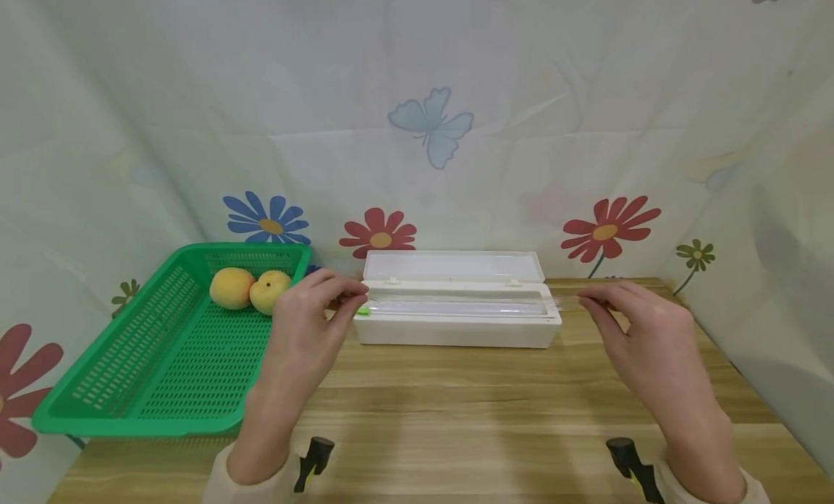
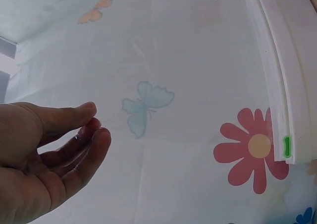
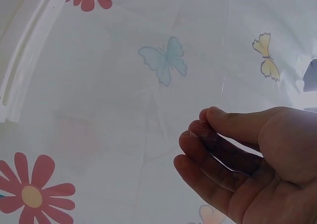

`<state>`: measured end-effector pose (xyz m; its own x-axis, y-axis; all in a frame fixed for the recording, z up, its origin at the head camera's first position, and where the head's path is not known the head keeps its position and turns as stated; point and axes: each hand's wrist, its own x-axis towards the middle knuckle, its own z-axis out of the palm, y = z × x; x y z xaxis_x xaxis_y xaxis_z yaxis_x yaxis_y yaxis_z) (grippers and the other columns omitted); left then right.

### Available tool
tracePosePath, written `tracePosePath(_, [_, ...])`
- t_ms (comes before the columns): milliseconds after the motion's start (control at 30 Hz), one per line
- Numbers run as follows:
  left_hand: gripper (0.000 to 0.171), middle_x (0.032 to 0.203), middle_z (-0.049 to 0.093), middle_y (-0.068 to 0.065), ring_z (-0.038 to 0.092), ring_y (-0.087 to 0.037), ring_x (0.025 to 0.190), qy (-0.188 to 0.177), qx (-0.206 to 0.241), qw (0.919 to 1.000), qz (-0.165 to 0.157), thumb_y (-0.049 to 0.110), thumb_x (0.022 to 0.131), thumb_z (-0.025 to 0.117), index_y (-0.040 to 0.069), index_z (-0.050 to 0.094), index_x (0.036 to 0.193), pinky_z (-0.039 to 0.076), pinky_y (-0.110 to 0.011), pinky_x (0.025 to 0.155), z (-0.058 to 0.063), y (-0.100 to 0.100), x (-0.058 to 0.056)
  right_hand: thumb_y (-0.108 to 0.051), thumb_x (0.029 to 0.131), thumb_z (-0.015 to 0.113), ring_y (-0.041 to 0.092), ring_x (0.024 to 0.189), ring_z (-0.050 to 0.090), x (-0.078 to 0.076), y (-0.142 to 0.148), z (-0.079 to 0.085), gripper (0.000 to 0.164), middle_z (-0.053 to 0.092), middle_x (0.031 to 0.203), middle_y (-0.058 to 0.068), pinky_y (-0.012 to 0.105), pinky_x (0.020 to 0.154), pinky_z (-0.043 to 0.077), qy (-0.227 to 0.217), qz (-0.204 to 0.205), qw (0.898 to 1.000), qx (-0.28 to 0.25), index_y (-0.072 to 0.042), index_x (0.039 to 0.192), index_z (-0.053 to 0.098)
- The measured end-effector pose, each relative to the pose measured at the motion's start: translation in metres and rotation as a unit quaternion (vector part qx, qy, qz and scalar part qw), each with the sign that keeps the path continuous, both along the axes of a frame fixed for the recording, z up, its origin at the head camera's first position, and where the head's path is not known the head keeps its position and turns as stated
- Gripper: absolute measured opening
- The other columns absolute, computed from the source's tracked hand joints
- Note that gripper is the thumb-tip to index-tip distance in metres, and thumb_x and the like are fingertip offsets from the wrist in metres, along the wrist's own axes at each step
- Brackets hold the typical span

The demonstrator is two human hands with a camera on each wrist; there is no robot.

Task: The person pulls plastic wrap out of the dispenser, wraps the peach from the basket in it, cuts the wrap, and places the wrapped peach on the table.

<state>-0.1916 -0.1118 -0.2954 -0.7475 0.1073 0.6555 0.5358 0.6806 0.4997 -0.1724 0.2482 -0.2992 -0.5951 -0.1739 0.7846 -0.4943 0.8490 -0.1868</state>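
Observation:
A white cling film dispenser [image 1: 456, 334] lies lengthwise at the back of the table, its lid [image 1: 452, 266] raised. The film roll [image 1: 456, 308] shows inside, and a green slider [image 1: 363, 311] sits at the left end. Barely visible clear cling film [image 1: 568, 302] stretches between my hands over the box. My left hand [image 1: 308, 332] pinches it between thumb and fingertips off the box's left end. At the other end, my right hand [image 1: 651, 334] pinches the film's opposite side. Faint film glints rise from the fingertips in the right wrist view.
A green perforated basket [image 1: 104, 359] stands on the left, with two peaches [image 1: 232, 287] at its back right corner. Behind the dispenser hangs a white curtain [image 1: 287, 91] printed with flowers and butterflies. Wood-grain tabletop [image 1: 449, 424] extends in front of the box.

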Motion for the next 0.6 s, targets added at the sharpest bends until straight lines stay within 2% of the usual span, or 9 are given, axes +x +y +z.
tracePosePath(333, [0.01,0.093,0.071,-0.003,0.063,-0.013,0.08,0.004,0.0,1.0,-0.006,0.001,0.085,0.082,0.003,0.079,0.095,0.057,-0.029,0.068,0.004,-0.002,0.006,0.009,0.078,0.084,0.022,0.081,0.07,0.007,0.0,0.004,0.024,0.075,0.091,0.007,0.008,0.077,0.039,-0.001,-0.001,1.0,-0.005,-0.004,0.097,0.078])
tracePosePath(600, [0.012,0.092,0.071,-0.001,0.063,-0.012,0.079,-0.011,-0.003,0.9998,-0.013,-0.001,0.084,0.083,0.004,0.079,0.095,0.057,-0.028,0.069,0.007,-0.005,0.012,0.01,0.077,0.084,0.023,0.082,0.071,0.015,0.0,0.007,0.026,0.076,0.092,0.006,0.005,0.078,0.039,-0.018,0.0,1.0,-0.002,-0.004,0.098,0.079])
